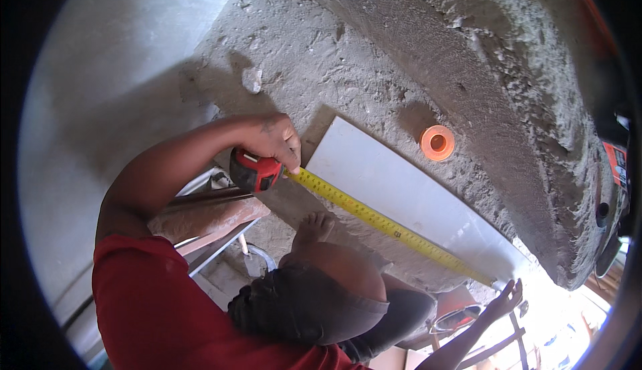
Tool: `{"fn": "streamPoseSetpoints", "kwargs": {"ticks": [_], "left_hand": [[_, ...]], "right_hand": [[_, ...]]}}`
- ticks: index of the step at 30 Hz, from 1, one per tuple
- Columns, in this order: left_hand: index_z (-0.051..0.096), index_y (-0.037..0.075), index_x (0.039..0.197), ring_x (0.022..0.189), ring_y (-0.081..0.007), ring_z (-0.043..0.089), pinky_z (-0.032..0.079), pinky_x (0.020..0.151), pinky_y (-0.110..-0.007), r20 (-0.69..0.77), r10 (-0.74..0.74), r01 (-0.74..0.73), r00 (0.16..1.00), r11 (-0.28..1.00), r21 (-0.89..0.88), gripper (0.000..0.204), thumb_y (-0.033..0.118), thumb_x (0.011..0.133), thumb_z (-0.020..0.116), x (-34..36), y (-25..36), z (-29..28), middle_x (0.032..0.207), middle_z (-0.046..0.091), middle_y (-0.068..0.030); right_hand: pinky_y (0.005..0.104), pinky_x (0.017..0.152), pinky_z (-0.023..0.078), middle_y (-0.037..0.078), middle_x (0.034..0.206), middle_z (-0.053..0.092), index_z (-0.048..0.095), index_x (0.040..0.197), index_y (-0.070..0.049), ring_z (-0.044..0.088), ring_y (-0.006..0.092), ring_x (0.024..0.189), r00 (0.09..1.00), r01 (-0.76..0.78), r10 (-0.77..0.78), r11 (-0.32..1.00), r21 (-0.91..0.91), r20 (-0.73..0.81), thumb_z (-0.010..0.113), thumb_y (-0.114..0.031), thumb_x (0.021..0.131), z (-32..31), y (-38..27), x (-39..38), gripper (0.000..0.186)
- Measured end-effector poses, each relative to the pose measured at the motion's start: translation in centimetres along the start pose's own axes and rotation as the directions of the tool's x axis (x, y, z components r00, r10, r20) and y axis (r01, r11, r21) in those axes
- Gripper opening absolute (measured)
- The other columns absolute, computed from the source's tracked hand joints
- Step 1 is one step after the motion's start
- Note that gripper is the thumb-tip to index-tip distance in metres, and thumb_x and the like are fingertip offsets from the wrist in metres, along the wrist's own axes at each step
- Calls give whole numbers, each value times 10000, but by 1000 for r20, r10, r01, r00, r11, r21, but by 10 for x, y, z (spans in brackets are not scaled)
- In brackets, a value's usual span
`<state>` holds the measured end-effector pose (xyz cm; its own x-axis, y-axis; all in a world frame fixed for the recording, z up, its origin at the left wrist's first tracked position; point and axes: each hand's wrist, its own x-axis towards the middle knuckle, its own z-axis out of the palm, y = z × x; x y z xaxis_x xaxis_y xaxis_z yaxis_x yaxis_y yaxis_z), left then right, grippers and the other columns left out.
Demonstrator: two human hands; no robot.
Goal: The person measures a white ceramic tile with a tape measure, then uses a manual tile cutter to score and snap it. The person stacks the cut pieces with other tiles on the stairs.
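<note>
My left hand (277, 141) is closed around the top of a red and black tape measure (256, 171), at the left end of a long pale board (394, 179). From its case the yellow tape blade (374, 217) runs out taut along the board's near edge, down to the right. My right hand (506, 300) is at the blade's far end, by the board's right end, with its fingers stretched out. Glare there hides whether it touches the blade's tip. The board lies flat on rough grey ground.
An orange ring-shaped roll (437, 143) stands beyond the board. A rough concrete ledge (461, 69) runs along the far side, and a smooth grey surface (120, 56) lies left. My bent knee (341, 273) and bare foot (313, 228) are near the blade. A trowel-like tool (251, 260) lies behind.
</note>
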<state>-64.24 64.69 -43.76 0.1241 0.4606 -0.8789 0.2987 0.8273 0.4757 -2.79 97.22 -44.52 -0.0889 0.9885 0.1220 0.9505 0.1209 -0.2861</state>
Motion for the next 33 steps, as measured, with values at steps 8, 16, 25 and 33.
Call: {"fn": "streamPoseSetpoints", "kwargs": {"ticks": [8, 16, 25, 33], "left_hand": [[755, 54, 936, 617, -51, 588, 473, 581, -252, -32, 41, -44, 999, 994, -104, 251, 233, 760, 738, -5, 4, -3, 740, 714, -22], [761, 64, 912, 631, -85, 635, 494, 622, -257, -46, 88, -90, 995, 995, -46, 241, 231, 742, 722, -1, 3, -6, 739, 718, -65], [762, 48, 882, 635, -79, 632, 497, 626, -248, -83, 57, -59, 995, 998, -30, 217, 211, 745, 722, -6, 8, -3, 735, 718, -62], [764, 57, 848, 588, -57, 568, 462, 578, -250, -90, 62, -73, 994, 988, -132, 234, 255, 725, 739, -3, 0, 2, 689, 697, -32]], "right_hand": [[279, 704, 473, 58, 956, 562, 507, 1221, 16, 540, 128, 833, 879, -387, 252, 873, 298, 404, 646, -386, 923, 17, 42, 35, 519], [341, 714, 524, 156, 1097, 581, 453, 1282, -13, 583, 209, 971, 747, -423, 403, 902, -89, 529, 621, -525, 888, -19, -27, 49, 667], [345, 764, 511, 183, 1003, 648, 503, 1218, 57, 632, 223, 888, 806, -253, 306, 952, -173, 506, 641, -545, 870, -17, -22, 55, 709], [387, 802, 511, 241, 1013, 650, 546, 1147, 80, 646, 281, 917, 864, -212, 251, 968, -138, 436, 672, -484, 871, -11, -10, 51, 640]]}}
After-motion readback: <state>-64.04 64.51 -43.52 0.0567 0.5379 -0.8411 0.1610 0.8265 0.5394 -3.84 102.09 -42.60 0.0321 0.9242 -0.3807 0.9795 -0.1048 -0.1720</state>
